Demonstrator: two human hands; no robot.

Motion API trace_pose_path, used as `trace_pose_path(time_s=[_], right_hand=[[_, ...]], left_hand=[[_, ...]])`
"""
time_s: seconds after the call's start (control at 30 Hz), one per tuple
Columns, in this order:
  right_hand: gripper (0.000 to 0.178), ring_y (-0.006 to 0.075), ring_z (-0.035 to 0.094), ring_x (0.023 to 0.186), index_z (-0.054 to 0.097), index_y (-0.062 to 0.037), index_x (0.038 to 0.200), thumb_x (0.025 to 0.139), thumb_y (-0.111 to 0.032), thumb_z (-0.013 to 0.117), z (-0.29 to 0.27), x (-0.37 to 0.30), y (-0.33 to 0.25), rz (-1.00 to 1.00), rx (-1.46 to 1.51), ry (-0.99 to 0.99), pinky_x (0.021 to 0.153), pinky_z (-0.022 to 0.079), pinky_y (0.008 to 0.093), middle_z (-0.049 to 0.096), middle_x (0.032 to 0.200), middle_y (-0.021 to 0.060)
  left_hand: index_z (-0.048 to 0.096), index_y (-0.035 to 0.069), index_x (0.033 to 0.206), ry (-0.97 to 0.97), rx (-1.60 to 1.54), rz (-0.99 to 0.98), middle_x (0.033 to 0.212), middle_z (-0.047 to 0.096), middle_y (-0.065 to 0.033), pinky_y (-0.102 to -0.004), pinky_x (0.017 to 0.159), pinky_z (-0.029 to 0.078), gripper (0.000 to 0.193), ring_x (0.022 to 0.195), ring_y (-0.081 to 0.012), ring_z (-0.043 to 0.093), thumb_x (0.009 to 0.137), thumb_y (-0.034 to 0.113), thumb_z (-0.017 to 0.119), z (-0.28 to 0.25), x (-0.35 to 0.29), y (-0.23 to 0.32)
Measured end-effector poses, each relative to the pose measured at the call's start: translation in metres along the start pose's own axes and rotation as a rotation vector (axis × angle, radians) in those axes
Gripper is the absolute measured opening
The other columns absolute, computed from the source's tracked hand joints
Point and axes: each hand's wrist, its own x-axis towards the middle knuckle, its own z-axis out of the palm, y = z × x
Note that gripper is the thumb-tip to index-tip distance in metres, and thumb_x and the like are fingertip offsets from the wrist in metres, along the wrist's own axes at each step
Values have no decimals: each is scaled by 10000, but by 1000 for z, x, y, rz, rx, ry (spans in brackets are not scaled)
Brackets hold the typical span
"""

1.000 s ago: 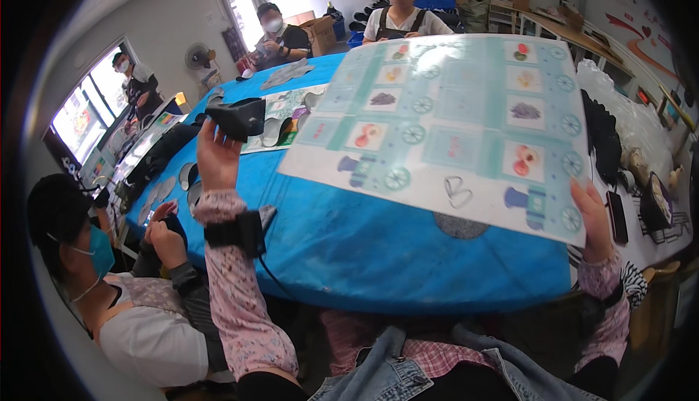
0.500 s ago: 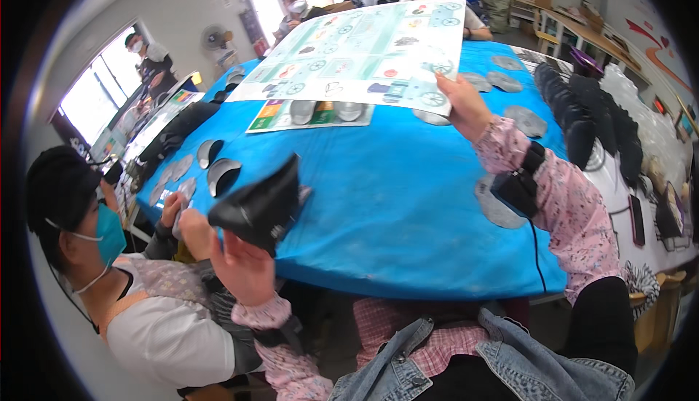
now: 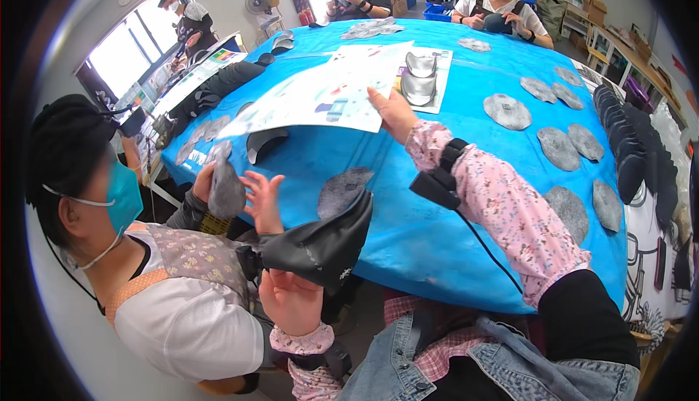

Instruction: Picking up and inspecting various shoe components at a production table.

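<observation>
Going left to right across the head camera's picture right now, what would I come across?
Teal face mask, grey pad held up beside it, left hand, right hand, roundish grey pad lying flat, row of black cups.

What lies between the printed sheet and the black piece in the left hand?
In the head view, a grey piece lies on the blue cover between the printed sheet and black piece.

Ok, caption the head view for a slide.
Right hand holds a printed sheet; left hand, a black leathery piece.
</observation>
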Motion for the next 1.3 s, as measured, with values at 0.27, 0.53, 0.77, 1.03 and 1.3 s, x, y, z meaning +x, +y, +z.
trace_pose_path(time_s=[0.27, 0.53, 0.77, 1.03, 1.3], right_hand=[[861, 255, 638, 782, 599, 103, 1009, 629, -665, 686, -10, -7, 15, 272, -765, 27, 670, 527, 339, 642, 944, 187], [462, 118, 586, 702, 541, 7, 945, 880, -450, 548, -35, -105, -105, -158, -555, -120, 606, 470, 255, 609, 832, 75], [379, 95, 558, 657, 447, -25, 882, 862, -364, 615, -99, -247, -136, 33, -708, 27, 462, 479, 228, 525, 765, 45], [349, 119, 585, 795, 432, -8, 1068, 835, -142, 654, -143, -291, -131, 76, -508, 51, 605, 525, 245, 528, 964, 84], [303, 132, 604, 825, 489, -26, 1111, 826, -14, 590, -139, -303, -123, -254, -712, 164, 601, 491, 248, 585, 950, 78]], left_hand=[[535, 16, 1112, -15, 758, 312, 1116, 502, -114, -361, 883, 411, 341, 999, -224, 506, 852, 236, 545, 14, 9, -23], [591, 57, 1081, -552, 1689, 699, 983, 493, -110, -422, 856, 467, 373, 959, -294, 544, 714, 35, 647, 59, 26, -76], [591, 73, 1104, -715, 1652, 676, 993, 486, -98, -405, 827, 479, 423, 973, -287, 548, 694, -23, 640, 79, 19, -156], [579, 114, 1159, -874, 1962, 812, 1023, 512, -55, -402, 909, 409, 413, 1000, -210, 535, 750, 84, 617, 97, -14, -197], [330, -55, 1342, -761, 1437, 144, 1249, 503, -208, -405, 924, 401, 600, 1106, -356, 505, 837, 128, 596, 88, -40, -208]])
